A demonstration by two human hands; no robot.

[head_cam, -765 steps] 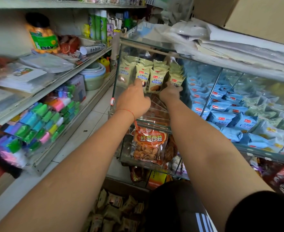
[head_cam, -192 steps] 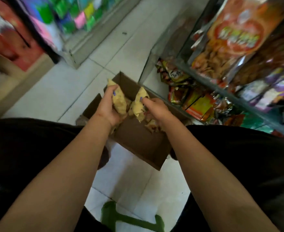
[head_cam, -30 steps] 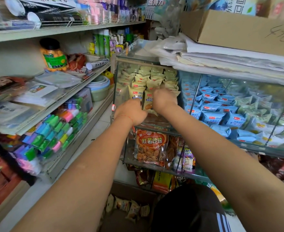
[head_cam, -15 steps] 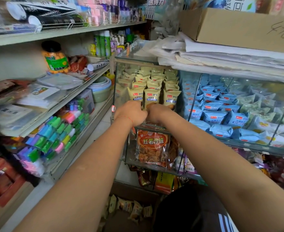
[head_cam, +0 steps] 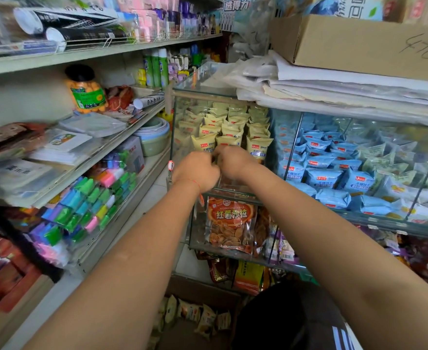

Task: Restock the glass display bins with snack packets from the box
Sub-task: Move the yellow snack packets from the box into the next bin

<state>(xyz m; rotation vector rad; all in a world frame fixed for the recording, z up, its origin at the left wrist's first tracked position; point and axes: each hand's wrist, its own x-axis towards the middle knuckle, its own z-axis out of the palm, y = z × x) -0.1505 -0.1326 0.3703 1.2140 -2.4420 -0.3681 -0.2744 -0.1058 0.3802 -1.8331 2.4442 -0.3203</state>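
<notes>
A long shelf unit (head_cam: 86,157) fills the left side. It holds papers, a jar of orange balls (head_cam: 86,90) and rows of bright little blocks (head_cam: 91,205). On the right stands the glass display case (head_cam: 200,92), with a big cardboard carton (head_cam: 359,41) and a stack of white sheets (head_cam: 334,92) on top of it.

The left glass bin holds rows of yellow snack packets (head_cam: 233,127), standing upright, row behind row, from near to far. The bin just to its right is full of blue packets (head_cam: 321,173). Below the yellow bin, behind the glass, stands an orange bag of chips (head_cam: 230,223).

Two bare arms reach from the near edge toward the yellow bin. The left hand (head_cam: 196,170) and the right hand (head_cam: 233,160) are close together at the front of that bin, just below the nearest row of yellow packets. Both hands have their fingers curled. The fingers point away from the camera, so I cannot tell if they pinch a packet or hold nothing. A thin red string (head_cam: 190,181) goes around the left wrist.

Low down, near the floor, sits the brown box (head_cam: 203,291). A few yellow packets (head_cam: 197,314) lie inside it.
</notes>
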